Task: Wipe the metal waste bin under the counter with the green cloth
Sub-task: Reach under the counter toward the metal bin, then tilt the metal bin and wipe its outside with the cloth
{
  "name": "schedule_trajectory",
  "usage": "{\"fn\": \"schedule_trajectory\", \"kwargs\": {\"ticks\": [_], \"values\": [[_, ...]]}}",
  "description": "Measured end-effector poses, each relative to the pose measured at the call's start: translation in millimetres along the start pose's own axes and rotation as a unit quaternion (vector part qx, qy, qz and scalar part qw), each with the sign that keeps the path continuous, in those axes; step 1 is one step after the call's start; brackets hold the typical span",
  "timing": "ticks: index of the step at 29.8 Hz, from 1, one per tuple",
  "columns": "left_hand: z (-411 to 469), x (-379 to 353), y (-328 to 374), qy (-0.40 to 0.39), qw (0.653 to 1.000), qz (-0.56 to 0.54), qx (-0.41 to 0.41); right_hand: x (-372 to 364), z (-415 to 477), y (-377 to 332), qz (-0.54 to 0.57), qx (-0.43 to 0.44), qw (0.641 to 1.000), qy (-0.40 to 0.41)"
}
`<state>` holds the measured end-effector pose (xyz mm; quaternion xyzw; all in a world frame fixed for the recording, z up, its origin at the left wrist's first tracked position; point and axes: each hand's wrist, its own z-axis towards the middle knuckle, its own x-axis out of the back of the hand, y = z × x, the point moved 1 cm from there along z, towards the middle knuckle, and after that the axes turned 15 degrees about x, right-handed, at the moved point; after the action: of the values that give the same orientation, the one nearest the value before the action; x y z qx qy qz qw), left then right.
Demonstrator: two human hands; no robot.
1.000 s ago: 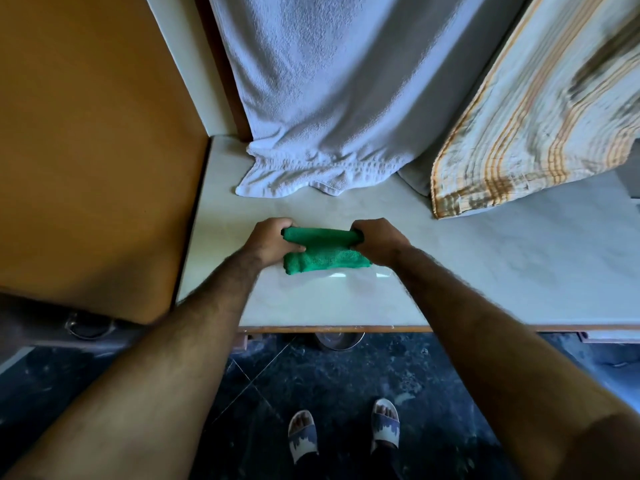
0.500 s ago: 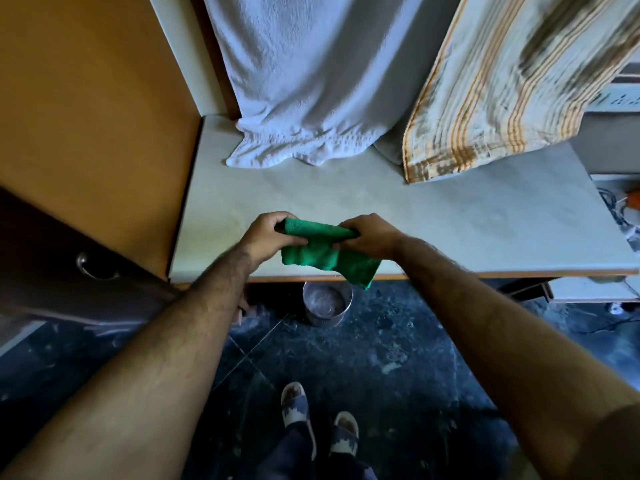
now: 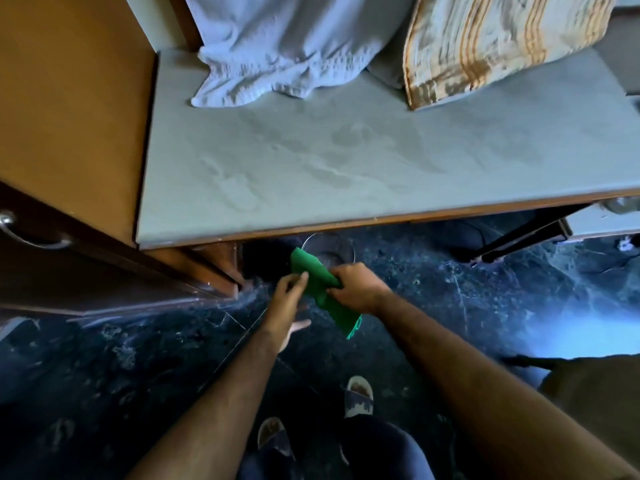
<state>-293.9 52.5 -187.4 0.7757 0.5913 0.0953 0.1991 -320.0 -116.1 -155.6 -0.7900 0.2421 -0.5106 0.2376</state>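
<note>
Dark, perhaps marble floor (image 3: 450, 306), grey counter (image 3: 346, 161)

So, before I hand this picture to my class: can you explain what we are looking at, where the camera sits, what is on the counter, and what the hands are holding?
There is no machine here. A person wears a wide-angle camera on the head, so you look down along their own two bare arms.

The right hand grips a green cloth. The left hand is open, its fingertips at the cloth's edge.

Just beyond the cloth, a round metal waste bin stands on the dark floor, partly under the counter.

On the counter lie the ends of a white towel and a striped cloth. At the bottom you see the person's sandalled feet.
</note>
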Motion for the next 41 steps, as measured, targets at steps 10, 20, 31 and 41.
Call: {"fn": "schedule_trajectory", "kwargs": {"ticks": [10,20,31,41], "values": [[215,31,-79,-0.063,0.980,-0.185,0.024,-187,97,85,0.171,0.031,0.985,-0.010],[425,89,-91,0.028,0.989,-0.127,-0.074,-272,230,226,-0.091,-0.009,0.986,0.137],[458,52,-53,0.117,0.939,0.102,-0.307,-287,252,254,-0.100,-0.034,0.967,0.230],[471,-19,-79,0.193,0.815,0.309,-0.450,-268,194,296,0.249,0.022,0.920,0.302]]}}
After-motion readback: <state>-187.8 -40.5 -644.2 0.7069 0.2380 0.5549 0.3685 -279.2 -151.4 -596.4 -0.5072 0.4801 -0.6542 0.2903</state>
